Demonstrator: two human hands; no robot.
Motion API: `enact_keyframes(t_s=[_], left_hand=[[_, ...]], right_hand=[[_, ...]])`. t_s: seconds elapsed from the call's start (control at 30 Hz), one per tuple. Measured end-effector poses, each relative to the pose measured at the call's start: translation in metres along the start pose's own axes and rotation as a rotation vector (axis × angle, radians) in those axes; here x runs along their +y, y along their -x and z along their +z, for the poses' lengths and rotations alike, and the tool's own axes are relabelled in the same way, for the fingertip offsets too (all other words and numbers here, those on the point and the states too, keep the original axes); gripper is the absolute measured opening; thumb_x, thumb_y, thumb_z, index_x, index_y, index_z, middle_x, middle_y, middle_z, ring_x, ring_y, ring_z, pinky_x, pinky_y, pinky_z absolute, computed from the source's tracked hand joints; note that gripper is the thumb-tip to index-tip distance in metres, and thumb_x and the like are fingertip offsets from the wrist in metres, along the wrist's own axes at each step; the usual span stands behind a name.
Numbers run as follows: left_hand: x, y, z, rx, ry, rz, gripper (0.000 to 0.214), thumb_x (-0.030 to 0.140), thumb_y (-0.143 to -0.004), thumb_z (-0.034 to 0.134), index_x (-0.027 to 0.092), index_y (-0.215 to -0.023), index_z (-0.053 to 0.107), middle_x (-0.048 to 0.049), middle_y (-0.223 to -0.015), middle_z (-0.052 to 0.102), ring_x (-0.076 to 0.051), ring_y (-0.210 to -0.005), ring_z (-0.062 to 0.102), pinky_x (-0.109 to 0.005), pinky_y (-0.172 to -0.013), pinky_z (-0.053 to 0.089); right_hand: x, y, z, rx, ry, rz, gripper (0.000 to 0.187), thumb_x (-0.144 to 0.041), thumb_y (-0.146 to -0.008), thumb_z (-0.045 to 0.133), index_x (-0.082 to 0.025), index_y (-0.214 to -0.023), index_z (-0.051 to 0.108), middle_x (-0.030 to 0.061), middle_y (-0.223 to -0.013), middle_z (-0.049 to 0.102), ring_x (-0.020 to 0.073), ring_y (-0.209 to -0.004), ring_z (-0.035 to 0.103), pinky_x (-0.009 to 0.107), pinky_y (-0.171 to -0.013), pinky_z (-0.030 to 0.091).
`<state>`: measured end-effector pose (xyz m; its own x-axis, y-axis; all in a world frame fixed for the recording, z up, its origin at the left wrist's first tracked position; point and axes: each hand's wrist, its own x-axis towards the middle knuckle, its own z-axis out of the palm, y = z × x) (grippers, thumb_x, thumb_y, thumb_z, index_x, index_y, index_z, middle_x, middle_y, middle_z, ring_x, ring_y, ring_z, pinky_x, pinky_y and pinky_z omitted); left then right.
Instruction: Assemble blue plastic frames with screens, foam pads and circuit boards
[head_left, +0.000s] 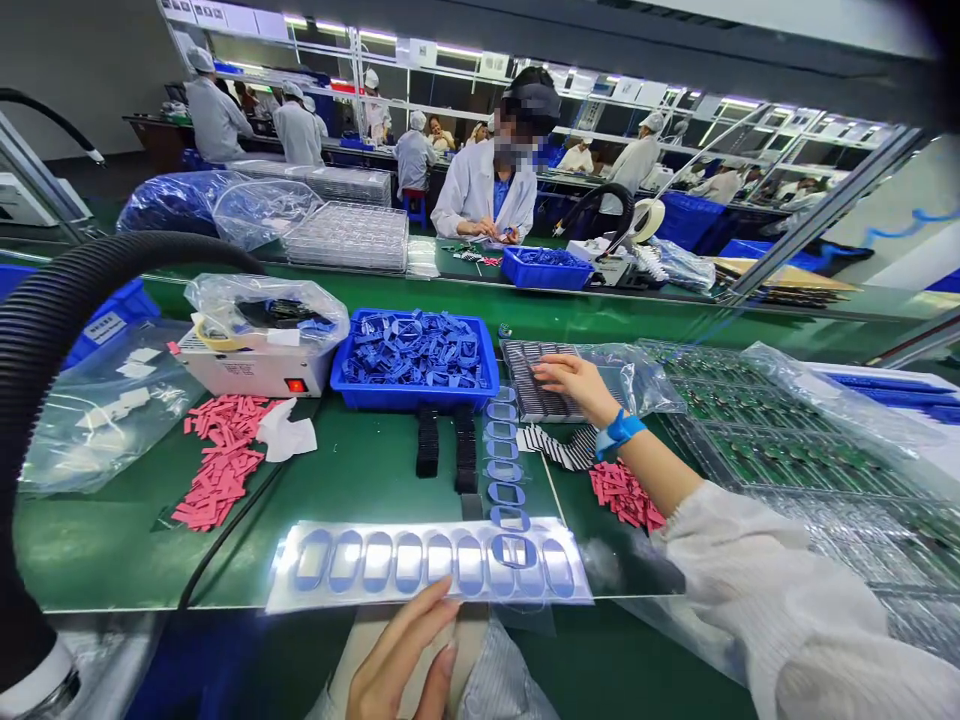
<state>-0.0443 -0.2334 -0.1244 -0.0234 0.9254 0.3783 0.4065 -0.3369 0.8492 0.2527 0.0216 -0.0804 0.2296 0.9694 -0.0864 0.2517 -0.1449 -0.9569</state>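
Note:
My left hand [409, 650] is at the front edge of the table, fingers stretched out and apart. Its fingertips meet the lower edge of a white sheet [285, 575] that carries a row of blue oval rings. One loose blue ring [514, 551] lies over the sheet's right part, and a column of similar rings [502, 448] runs away behind it. My right hand [576, 386], with a blue wrist strap, reaches over a tray of dark grey strips [529, 372]. Its fingers are extended and slightly bent, and nothing shows in them; their undersides are hidden.
Beyond the sheet stand a blue bin [491, 395] of blue parts and two black stacks [427, 443]. Pink pieces [217, 480] lie left, more [626, 495] under my right forearm. Circuit-board trays [795, 420] fill the right; a black hose [45, 360] arches left. A co-worker [487, 190] sits opposite.

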Motion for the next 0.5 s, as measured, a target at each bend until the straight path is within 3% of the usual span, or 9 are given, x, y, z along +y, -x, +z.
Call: enact_keyframes(t_s=[0.17,0.33,0.43,0.5], left_hand=[[0.004,0.003,-0.008,-0.059,0.035,-0.036,0.026,0.027,-0.087,0.058,0.031,-0.109,0.069,-0.0043,-0.115,0.072,-0.022,-0.102,0.069,-0.031,-0.088,0.057],[0.009,0.010,-0.003,-0.103,0.066,-0.063,0.027,0.025,-0.089,0.054,0.031,-0.112,0.066,-0.0058,-0.117,0.071,-0.021,-0.103,0.069,-0.033,-0.087,0.058],[0.009,0.013,-0.001,-0.102,0.067,-0.068,0.030,0.027,-0.090,0.052,0.030,-0.117,0.063,-0.0081,-0.124,0.067,-0.023,-0.109,0.066,-0.037,-0.090,0.056],[0.008,0.014,-0.002,-0.108,0.057,-0.074,0.032,0.028,-0.090,0.052,0.029,-0.120,0.062,-0.0093,-0.128,0.065,-0.024,-0.112,0.064,-0.039,-0.092,0.055]], right_hand=[[-0.012,0.057,0.007,-0.179,0.171,-0.159,0.029,-0.039,-0.088,0.057,-0.014,-0.103,0.061,0.0060,-0.093,0.069,0.0153,-0.079,0.066,0.030,-0.070,0.054],[-0.030,0.135,0.051,-0.444,0.456,-0.397,0.019,-0.036,-0.085,0.058,-0.021,-0.091,0.068,0.0034,-0.090,0.072,0.0166,-0.081,0.066,0.028,-0.070,0.049],[-0.037,0.157,0.084,-0.440,0.675,-0.484,0.014,-0.031,-0.084,0.059,-0.021,-0.084,0.068,0.0031,-0.083,0.072,0.0176,-0.076,0.065,0.027,-0.066,0.044],[-0.038,0.157,0.103,-0.365,0.812,-0.496,0.022,-0.038,-0.084,0.060,-0.018,-0.078,0.066,0.0078,-0.078,0.070,0.0214,-0.075,0.066,0.028,-0.062,0.041]])
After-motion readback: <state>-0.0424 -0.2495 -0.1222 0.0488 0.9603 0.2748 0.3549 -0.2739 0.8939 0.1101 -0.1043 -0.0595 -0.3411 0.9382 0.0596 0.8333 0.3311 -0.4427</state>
